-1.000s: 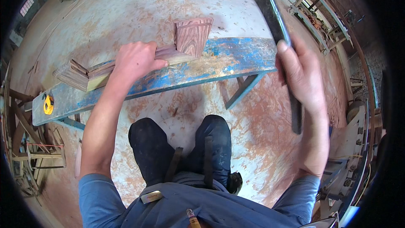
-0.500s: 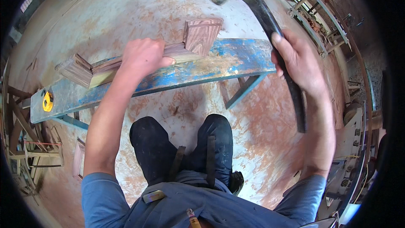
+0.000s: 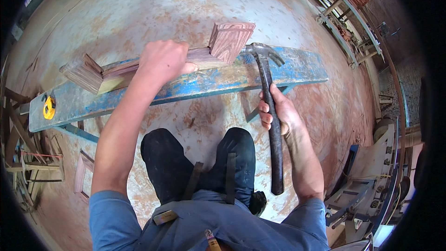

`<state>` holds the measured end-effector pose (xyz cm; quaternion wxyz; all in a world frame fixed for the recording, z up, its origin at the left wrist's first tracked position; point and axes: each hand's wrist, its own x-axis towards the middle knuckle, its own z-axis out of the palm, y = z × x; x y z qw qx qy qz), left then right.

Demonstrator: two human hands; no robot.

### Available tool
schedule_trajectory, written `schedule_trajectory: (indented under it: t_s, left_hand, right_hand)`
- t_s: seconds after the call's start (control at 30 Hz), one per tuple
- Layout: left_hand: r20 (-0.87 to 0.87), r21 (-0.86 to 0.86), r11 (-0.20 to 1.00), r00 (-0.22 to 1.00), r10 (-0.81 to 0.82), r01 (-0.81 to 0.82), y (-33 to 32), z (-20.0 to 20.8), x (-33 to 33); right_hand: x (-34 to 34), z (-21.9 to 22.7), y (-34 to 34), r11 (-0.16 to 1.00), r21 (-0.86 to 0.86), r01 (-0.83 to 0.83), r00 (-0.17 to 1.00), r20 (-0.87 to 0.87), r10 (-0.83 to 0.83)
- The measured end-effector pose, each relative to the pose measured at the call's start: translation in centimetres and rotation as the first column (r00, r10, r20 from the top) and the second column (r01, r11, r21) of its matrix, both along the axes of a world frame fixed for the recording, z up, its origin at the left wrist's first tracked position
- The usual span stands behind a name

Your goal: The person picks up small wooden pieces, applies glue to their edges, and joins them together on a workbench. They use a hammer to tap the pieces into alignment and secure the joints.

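A wooden frame piece, with an upright board at each end, lies along a worn blue bench. My left hand is closed over its long middle rail, left of the right end board. The left end board leans outward near the bench's left part. My right hand grips a claw hammer partway along its dark handle. The hammer's head is at the lower outer side of the right end board, close to or touching it; its claw points right.
A yellow tape measure rests on the bench's left end. Wheeled racks with timber stand at the far right, a machine at the near right. Wooden frames and scraps are stacked at left. My legs are before the bench.
The hammer has swung down and left from above the bench to the right end board. My right hand has lowered and moved left with it; my left hand keeps its grip.
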<state>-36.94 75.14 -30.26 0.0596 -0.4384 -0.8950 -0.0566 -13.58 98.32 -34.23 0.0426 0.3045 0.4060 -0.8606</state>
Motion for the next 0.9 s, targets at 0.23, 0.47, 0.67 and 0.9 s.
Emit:
schedule_trajectory:
  t_s: [0.23,0.47,0.67,0.9]
  left_hand:
    - [0.019,-0.1,0.995,1.0,0.011,-0.009,0.3,0.4,0.4]
    - [-0.006,-0.096,0.995,1.0,0.019,-0.019,0.3,0.4,0.2]
    - [-0.011,0.004,0.999,0.999,-0.034,0.034,-0.2,-0.3,-0.1]
    - [0.031,0.011,1.0,0.999,-0.029,0.029,-0.3,-0.1,0.0]
  right_hand:
    - [-0.1,0.2,-0.5,0.991,0.133,-0.009,0.998,0.069,0.0]
    - [0.6,2.6,0.3,0.826,0.563,0.009,0.992,0.097,-0.077]
    - [2.0,11.9,-0.1,0.311,0.944,0.113,0.992,-0.125,0.018]
    - [-1.2,17.4,-2.7,-0.291,0.927,-0.237,0.945,0.289,0.15]
